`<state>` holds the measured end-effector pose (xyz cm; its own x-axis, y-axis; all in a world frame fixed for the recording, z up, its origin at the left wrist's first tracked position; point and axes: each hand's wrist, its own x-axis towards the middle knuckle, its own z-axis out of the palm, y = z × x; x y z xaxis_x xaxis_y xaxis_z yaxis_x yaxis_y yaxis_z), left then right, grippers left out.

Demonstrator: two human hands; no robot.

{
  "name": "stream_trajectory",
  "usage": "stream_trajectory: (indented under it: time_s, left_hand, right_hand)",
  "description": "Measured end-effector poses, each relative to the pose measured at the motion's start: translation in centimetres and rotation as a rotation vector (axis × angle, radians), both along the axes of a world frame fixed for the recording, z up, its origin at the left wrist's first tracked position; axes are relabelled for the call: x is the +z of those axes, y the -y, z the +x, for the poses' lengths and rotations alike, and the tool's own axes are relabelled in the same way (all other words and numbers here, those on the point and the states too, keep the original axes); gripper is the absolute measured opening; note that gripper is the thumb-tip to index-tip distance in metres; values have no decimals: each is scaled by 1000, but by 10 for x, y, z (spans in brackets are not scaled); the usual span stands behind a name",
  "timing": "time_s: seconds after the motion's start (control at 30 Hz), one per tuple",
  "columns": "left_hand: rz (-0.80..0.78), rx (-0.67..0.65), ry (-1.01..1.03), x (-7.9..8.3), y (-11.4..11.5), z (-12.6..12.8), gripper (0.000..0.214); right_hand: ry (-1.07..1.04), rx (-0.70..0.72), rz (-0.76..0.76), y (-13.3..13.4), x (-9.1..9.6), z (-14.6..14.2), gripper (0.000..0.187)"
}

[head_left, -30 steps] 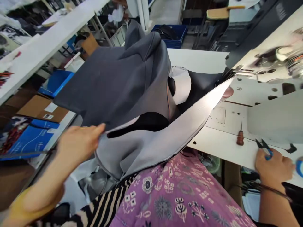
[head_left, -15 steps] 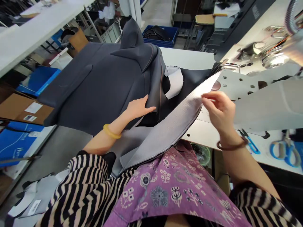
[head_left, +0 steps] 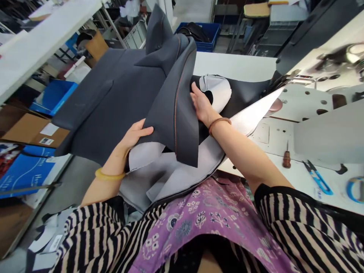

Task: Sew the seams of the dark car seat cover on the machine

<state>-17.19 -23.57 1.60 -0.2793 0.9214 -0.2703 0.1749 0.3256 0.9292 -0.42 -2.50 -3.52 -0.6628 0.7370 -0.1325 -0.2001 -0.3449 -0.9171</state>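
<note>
A large dark grey cover [head_left: 113, 102] with orange stitching along one seam lies folded in front of me. My left hand [head_left: 135, 134] grips its near edge, with the thumb on top. My right hand [head_left: 201, 104] has its fingers stretched out against the right side of the stitched fold; part of the fingertips is hidden. Pale grey backing fabric [head_left: 187, 167] spreads beneath the fold and across my lap, narrowing rightward toward the sewing machine's presser foot [head_left: 287, 80]. A curled pale flap [head_left: 220, 93] sits just right of my right hand.
On the white machine table lie an awl with a wooden handle [head_left: 286, 159], blue thread snips [head_left: 320, 178] and blue-handled scissors [head_left: 354, 189], partly out of view. Cardboard [head_left: 31, 131] and blue boxes stand left. A blue crate [head_left: 209, 36] is behind the table.
My right hand has left the pale fabric's edge and moved left to the stitched fold. My left hand has shifted left and nearer me. The fold now spreads wider toward me.
</note>
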Motion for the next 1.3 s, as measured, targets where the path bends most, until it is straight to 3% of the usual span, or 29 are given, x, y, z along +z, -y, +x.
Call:
stream_trajectory:
  time_s: [0.1,0.2,0.33,0.57,0.8,0.9,0.97,1.03,1.1,1.2,1.27,1.3]
  left_hand:
    - [-35,-113,-17,-21,4,6,68]
    - [-44,-246,-140,-32,10,12,63]
    - [-37,-376,-220,-36,14,20,55]
    - [-61,-394,-278,-49,4,28,57]
    - [-50,-369,-290,-55,0,25,56]
    - [-38,-389,-393,-49,0,25,56]
    - [62,-308,-605,-37,1,33,61]
    - [204,-177,-849,-20,-1,51,62]
    - [281,-138,-1001,-5,-8,76,59]
    - [190,-205,-1025,2,-30,112,83]
    - [70,-194,-986,-4,-48,123,100]
    - [27,-191,-955,-9,-56,123,98]
  right_hand:
    - [-55,-124,14,8,17,13,51]
    - [-38,-294,211,24,32,35,40]
    - [152,-384,355,36,30,56,43]
    - [175,-397,127,27,2,57,49]
    - [215,-337,120,19,-12,57,57]
    - [213,-358,98,18,-13,56,56]
    - [205,-373,92,18,-13,55,54]
    - [206,-380,118,18,-13,54,52]
    - [221,-389,174,19,-13,52,51]
    - [238,-408,252,22,-10,48,46]
    - [236,-380,254,27,-5,44,40]
    - [233,-353,243,30,-2,42,38]
